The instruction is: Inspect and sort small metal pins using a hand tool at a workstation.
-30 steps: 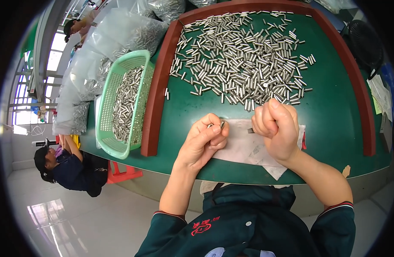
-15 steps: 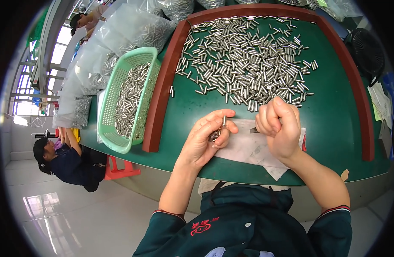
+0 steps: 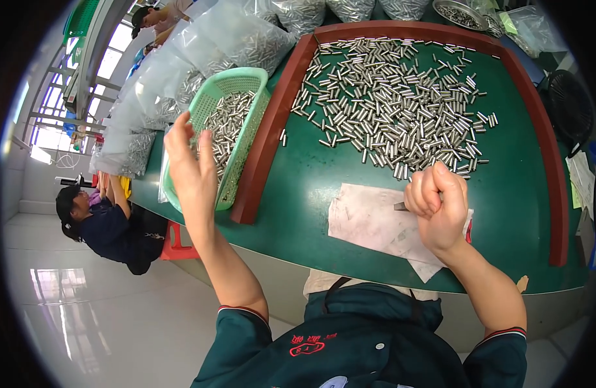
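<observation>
My left hand (image 3: 193,169) is over the near left side of a light green plastic basket (image 3: 262,110), fingers and thumb stretched apart. No pin shows in it, though its palm is partly turned away. Short shiny metal pins (image 3: 232,123) lie heaped in the basket. My right hand (image 3: 437,207) is a closed fist above a stained whitish cloth (image 3: 369,216). From its left side pokes the end of a flat grey metal piece (image 3: 400,206); the rest is hidden in the fingers. Just beyond the fist spreads a large pile of similar metal pins (image 3: 395,103).
A reddish-brown raised border (image 3: 272,123) frames the green tabletop (image 3: 298,239) on three sides. Clear bags of pins (image 3: 246,48) stand behind the basket. A black fan (image 3: 568,107) is at the right, a metal bowl (image 3: 463,16) at the back. A co-worker (image 3: 110,223) sits at the left.
My left hand has moved left from above the cloth to the basket. It held several pins; now its fingers are spread and none show. The right fist stays closed above the cloth.
</observation>
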Demonstrator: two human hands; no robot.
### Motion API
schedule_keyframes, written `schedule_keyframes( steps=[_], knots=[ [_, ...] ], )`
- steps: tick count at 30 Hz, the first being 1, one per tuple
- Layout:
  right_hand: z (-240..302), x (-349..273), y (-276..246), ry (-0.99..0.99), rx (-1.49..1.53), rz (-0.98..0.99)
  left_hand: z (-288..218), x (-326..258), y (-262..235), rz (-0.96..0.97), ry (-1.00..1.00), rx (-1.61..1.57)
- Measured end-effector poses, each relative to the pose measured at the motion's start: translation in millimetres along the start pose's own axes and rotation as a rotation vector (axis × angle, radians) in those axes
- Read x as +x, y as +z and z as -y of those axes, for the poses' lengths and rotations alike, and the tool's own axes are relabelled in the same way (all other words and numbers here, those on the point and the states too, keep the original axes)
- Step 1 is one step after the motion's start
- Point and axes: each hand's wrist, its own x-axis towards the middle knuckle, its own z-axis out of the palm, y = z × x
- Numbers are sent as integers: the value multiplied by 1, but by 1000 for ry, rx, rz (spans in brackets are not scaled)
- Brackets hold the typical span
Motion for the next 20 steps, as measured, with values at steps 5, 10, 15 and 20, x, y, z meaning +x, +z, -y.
schedule_keyframes(
  steps=[5,10,15,20],
  knots=[
    [-1,2,-4,-4,-12,-12,-28,-16,29,183,189,-23],
    [0,0,-1,0,11,-1,-37,-32,67,388,282,-194],
    [-2,1,0,4,16,-13,-36,-39,87,436,292,-218],
    [-2,1,-3,-1,9,-7,-36,-42,90,525,197,-200]
  ],
)
